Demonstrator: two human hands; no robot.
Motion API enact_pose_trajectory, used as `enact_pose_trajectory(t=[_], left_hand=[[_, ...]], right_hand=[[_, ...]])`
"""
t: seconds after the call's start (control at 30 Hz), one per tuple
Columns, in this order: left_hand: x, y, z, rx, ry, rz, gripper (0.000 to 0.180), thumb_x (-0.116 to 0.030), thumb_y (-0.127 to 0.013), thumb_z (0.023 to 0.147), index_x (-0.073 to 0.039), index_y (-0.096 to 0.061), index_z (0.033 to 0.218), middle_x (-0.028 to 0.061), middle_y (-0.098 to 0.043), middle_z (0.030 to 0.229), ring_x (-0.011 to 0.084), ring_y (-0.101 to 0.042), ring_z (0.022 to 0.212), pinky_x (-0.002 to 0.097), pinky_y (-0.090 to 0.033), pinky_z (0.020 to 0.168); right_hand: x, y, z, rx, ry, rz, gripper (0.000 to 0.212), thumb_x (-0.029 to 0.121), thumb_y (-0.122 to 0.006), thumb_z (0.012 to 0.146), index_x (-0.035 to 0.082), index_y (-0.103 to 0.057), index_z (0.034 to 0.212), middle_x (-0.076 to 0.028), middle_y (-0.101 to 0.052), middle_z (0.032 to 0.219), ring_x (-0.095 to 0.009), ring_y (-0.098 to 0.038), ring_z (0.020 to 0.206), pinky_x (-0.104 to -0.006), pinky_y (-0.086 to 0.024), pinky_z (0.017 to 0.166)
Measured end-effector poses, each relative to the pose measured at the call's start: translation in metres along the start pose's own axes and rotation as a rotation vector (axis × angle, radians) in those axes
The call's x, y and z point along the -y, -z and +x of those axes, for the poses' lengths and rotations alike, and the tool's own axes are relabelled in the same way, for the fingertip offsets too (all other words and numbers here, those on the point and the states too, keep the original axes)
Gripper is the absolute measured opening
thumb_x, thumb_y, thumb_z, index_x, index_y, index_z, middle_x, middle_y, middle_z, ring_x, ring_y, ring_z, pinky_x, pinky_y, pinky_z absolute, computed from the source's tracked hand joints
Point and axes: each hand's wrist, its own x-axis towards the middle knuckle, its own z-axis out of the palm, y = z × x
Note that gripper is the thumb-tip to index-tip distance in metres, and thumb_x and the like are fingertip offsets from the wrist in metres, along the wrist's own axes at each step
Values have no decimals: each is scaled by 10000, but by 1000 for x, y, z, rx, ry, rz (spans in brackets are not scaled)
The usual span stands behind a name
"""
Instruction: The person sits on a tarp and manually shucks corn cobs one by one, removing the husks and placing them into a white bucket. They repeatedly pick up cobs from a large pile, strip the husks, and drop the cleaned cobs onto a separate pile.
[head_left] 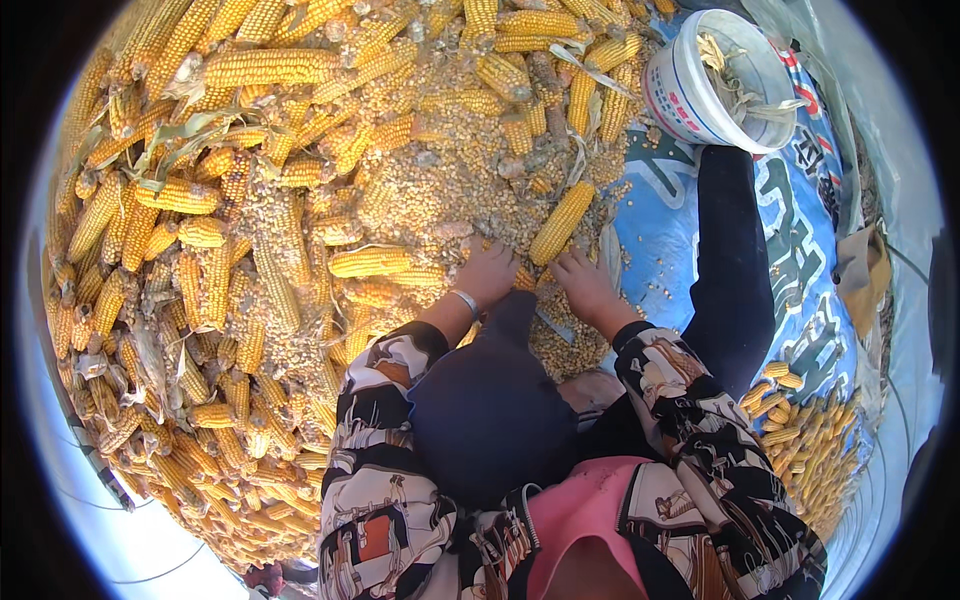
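My left hand (488,273), with a pale band at its wrist, reaches into the corn pile. Its fingers curl down among kernels and broken cobs; what they hold is hidden. To its right, my right hand (587,286) has its fingers bent downward, and what lies under them cannot be made out. A bright yellow ear of corn (563,222) slants away from its fingertips, the lower end touching or almost touching them. A short orange piece of corn (524,279) lies between the hands. Loose kernels (450,195) spread around and beyond them.
Husked ears of corn (270,68) are heaped at the left and far side. A white bucket (690,85) holding dry husks stands far right on a blue printed sheet (650,230). My dark-clothed leg (735,270) stretches toward it. More ears (815,455) lie at the near right.
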Motion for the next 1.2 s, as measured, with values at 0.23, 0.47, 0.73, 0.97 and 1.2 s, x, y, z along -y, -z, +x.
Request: enact_pose_trajectory(t=[0.23,0.47,0.73,0.97,1.2], left_hand=[[25,22,-8,210,68,-160,296,-193,-668,717,-39,-622,966,114,-590,989,255,-585,932,412,-437,819],[67,55,-32,217,360,-451,547,-153,-730,638,1,-556,1133,175,-572,1102,348,-595,1027,427,-505,837],[54,50,-72,239,145,-684,429,-217,-772,634,-26,-674,1006,170,-555,1194,361,-544,1110,442,-471,917],[7,-5,-101,170,107,-475,107,-155,-603,766,-58,-642,746,167,-513,1283,359,-497,1171,436,-473,932],[-7,-35,-114,181,475,-727,252,-277,-730,698,-121,-739,895,217,-507,1295,422,-477,1165,482,-441,956]], right_hand=[[-27,-11,24,83,53,-83,318,86,-618,744,112,-597,1060,-92,-572,1098,-298,-515,1135,-629,-273,1054],[-56,-9,19,381,-9,46,313,117,-698,667,98,-603,965,-101,-579,1068,-290,-557,1075,-620,-293,1062],[-55,45,92,476,304,-150,204,159,-745,612,156,-746,817,-131,-444,1401,-329,-326,1371,-618,-204,1135],[-56,38,101,480,253,-174,281,231,-795,590,220,-775,870,-155,-458,1391,-338,-399,1301,-596,-267,1098],[-60,35,15,450,-814,1585,596,329,-798,669,109,-636,1198,-147,-519,1327,-345,-519,1175,-458,-436,961]])
